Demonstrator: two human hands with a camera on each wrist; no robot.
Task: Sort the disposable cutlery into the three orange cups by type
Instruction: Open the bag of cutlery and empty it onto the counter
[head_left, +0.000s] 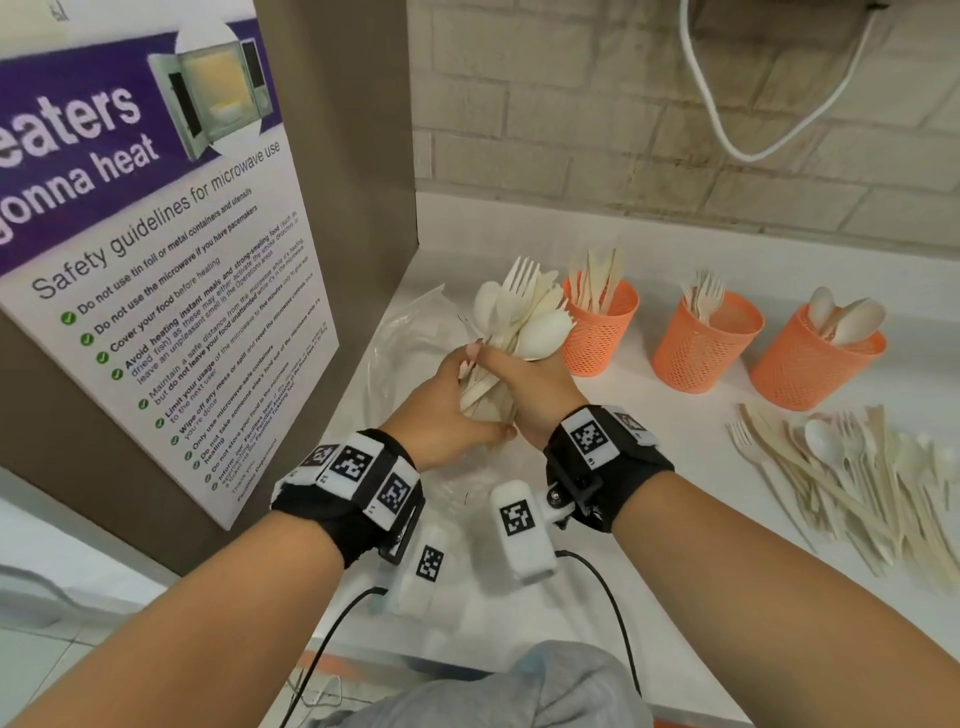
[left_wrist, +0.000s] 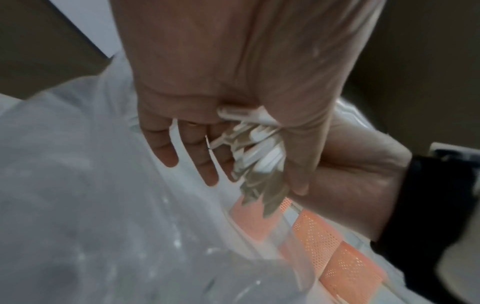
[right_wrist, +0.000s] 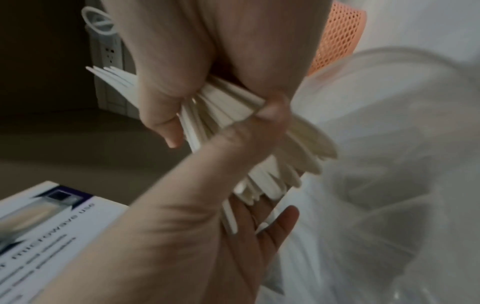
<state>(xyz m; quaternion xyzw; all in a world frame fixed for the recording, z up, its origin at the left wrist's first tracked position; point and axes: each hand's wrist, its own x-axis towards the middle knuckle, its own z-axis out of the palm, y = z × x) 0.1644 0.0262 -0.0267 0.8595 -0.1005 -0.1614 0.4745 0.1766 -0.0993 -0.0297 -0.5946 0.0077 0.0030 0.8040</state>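
**Two hands around one bundle**

Both the left hand (head_left: 441, 410) and right hand (head_left: 530, 392) curled their fingers round a mixed bundle of pale disposable cutlery (head_left: 519, 317), held upright above a clear plastic bag (head_left: 415, 322), left of three orange mesh cups (head_left: 704, 343). A loose cutlery pile (head_left: 852, 478) lay near right.

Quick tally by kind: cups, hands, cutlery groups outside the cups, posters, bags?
Orange cups: 3, the left cup with knives, middle cup with forks, right cup with spoons
Hands: 2, left hand and right hand, both gripping the bundle
Cutlery groups: 2, the bundle and loose pile
Poster: 1
Plastic bag: 1
Total: 9
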